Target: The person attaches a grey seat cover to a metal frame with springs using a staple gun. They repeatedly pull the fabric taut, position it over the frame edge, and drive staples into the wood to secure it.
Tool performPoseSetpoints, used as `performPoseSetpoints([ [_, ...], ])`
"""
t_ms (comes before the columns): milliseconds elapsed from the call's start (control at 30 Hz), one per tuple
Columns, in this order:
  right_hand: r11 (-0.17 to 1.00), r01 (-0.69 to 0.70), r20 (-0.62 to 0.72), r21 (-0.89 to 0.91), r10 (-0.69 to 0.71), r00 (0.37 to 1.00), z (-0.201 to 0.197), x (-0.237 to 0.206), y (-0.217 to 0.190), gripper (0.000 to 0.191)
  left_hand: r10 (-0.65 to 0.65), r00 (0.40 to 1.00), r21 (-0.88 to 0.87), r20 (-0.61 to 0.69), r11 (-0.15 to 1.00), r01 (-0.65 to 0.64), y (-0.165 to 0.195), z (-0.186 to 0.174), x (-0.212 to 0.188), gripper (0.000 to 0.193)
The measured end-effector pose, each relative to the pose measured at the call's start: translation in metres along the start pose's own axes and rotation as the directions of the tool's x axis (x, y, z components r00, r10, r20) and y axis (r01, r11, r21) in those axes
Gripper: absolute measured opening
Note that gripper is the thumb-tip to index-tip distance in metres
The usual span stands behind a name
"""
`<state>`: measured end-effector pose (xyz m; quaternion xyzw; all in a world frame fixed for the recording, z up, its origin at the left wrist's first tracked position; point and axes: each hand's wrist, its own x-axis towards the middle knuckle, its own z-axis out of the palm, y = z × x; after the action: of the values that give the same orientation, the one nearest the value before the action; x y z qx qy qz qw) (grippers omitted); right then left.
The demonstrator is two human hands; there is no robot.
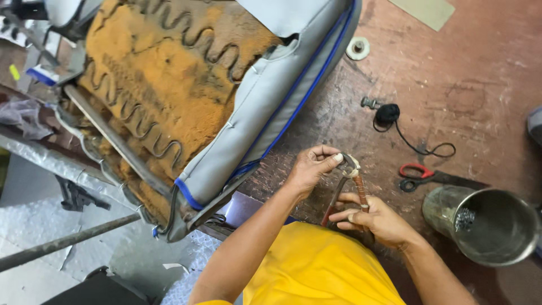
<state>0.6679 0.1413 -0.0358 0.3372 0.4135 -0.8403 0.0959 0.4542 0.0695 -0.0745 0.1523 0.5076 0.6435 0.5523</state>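
While the pliers are gripped mid-frame by the right hand on the handles | left hand fingertips pinched at the pliers' nose | seat upper left, cover half-fastened, springs exposed tbh | cup of clips parked lower right

The metal pot is cut off at the right edge, its small contents indistinct.
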Motion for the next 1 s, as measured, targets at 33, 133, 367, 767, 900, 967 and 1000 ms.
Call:
performPoseSetpoints([
  [33, 1.000, -0.007, -0.004, -0.014, 0.007, 1.000, -0.001, 0.000, 0.000, 0.059, 0.000, 1.000, -0.007, -0.008, 1.000, 0.000, 0.001, 0.000, 0.000, 0.023],
  [133, 0.996, 0.026, -0.023, -0.089, -0.028, 0.999, -0.007, 0.000, 0.001, 0.061, -0.003, 1.000, -0.003, -0.025, 1.000, 0.003, 0.002, 0.001, 0.001, 0.024],
  [367, 0.987, 0.139, -0.048, -0.078, -0.143, 0.989, -0.019, -0.002, 0.013, 0.053, -0.038, 0.995, 0.009, -0.089, 0.999, 0.039, -0.015, 0.009, 0.000, 0.022],
  [767, 0.969, 0.243, -0.145, 0.044, -0.234, 0.961, -0.043, 0.008, 0.044, 0.058, 0.024, 0.984, 0.298, -0.176, 0.954, 0.030, -0.024, 0.032, -0.064, 0.041],
  [900, 0.592, 0.166, -0.245, -0.789, -0.550, 0.799, -0.044, 0.032, 0.050, 0.081, 0.133, 0.991, 0.471, -0.029, 0.876, -0.104, -0.002, 0.022, -0.151, 0.039],
  [967, 0.361, -0.054, -0.276, -0.931, -0.599, 0.752, -0.043, 0.042, 0.054, 0.090, 0.086, 0.994, 0.451, -0.067, 0.891, -0.047, 0.018, 0.013, -0.195, 0.037],
  [1000, 0.231, -0.174, -0.283, -0.957, -0.627, 0.726, -0.042, 0.046, 0.056, 0.095, 0.069, 0.991, 0.473, -0.111, 0.881, -0.008, 0.028, 0.007, -0.219, 0.034],
])
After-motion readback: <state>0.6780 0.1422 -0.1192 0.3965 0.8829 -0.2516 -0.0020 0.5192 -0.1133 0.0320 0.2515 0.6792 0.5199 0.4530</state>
